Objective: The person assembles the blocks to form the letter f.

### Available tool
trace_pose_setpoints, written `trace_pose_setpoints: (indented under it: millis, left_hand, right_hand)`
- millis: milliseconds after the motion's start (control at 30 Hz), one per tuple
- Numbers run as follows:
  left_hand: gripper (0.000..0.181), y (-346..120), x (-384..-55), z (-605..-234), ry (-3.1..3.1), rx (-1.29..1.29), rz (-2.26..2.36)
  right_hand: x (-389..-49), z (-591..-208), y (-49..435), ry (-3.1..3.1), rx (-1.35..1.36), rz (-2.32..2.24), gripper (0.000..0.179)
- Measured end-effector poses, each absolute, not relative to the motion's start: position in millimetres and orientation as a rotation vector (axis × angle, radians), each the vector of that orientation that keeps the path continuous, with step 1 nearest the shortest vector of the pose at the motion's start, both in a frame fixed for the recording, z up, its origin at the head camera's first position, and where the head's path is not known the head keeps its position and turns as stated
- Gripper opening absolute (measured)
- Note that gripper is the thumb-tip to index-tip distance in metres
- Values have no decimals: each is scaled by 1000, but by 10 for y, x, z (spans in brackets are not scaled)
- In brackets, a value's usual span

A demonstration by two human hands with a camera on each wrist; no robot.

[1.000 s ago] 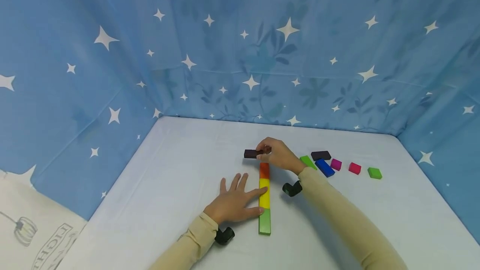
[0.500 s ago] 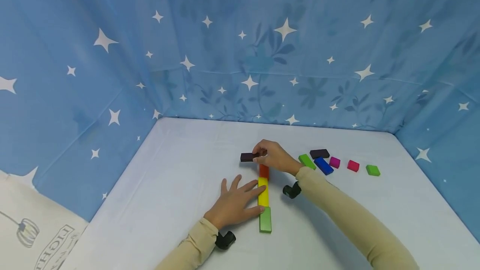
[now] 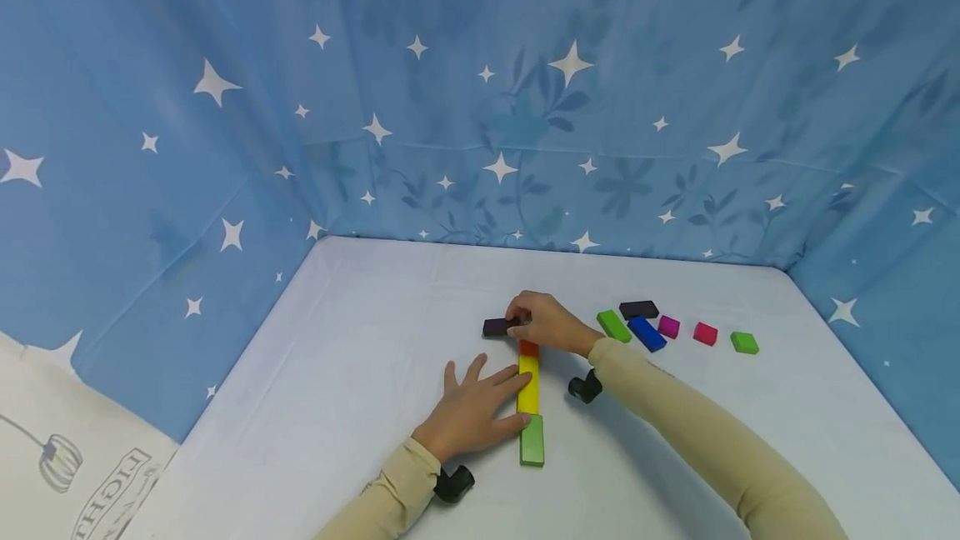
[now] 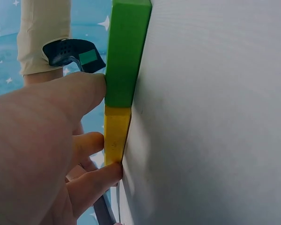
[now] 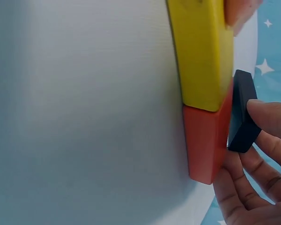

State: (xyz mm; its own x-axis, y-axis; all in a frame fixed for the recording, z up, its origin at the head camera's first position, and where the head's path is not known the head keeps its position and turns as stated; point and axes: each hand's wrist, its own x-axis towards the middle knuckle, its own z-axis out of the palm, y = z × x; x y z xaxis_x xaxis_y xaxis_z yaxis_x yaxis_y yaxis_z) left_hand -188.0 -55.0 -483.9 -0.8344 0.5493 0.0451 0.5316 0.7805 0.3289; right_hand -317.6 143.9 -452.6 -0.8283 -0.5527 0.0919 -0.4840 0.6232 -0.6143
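A row of blocks runs away from me: a green block (image 3: 532, 442) nearest, a yellow block (image 3: 528, 394) in the middle, a red-orange block (image 3: 529, 348) at the far end. My left hand (image 3: 468, 417) lies spread on the row's left, its thumb against the green block and fingertips on the yellow one. With thumb and fingers, my right hand (image 3: 547, 323) pinches a black block (image 3: 496, 327) crosswise at the far end. In the right wrist view that black block (image 5: 244, 112) is tilted close over the red-orange block; whether they touch I cannot tell.
To the right lie a long green block (image 3: 614, 326), another black block (image 3: 639, 309), a blue block (image 3: 647, 334), a magenta cube (image 3: 669, 327), a red-pink cube (image 3: 706, 334) and a small green block (image 3: 745, 343). A blue star-patterned curtain (image 3: 450, 107) borders the white table (image 3: 360, 340).
My right hand has come slightly nearer and lower with the black block, closer to the red-orange block. The left hand has stayed beside the row.
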Motion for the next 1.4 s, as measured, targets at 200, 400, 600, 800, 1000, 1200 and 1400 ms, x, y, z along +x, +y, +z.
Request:
trace_pose_setpoints:
  millis: [200, 400, 600, 800, 1000, 1200, 1400]
  left_hand:
    - [61, -556, -1858, -4832, 2912, 877, 500]
    - [62, -565, -1845, -4819, 2902, 882, 503]
    - [62, -574, -1830, -4792, 2897, 897, 523]
    - [62, -573, -1821, -4776, 2895, 893, 507]
    - [63, -569, -1820, -4779, 2888, 881, 492]
    - [61, -568, -1839, -4798, 2901, 891, 514]
    - [60, -575, -1849, -4809, 2892, 887, 507]
  right_hand:
    - [-3173, -4552, 1415, 2738, -863, -938, 17]
    - [-3184, -4571, 1394, 2734, -852, -883, 19]
    - [-3192, -4568, 1396, 2738, -860, -845, 21]
    - [-3195, -4555, 1401, 2734, -850, -840, 21]
    - [-3191, -4554, 1399, 2726, -817, -831, 22]
    - [-3190, -4543, 1412, 2722, -815, -828, 22]
    - [-3182, -4538, 1421, 2715, -814, -837, 22]
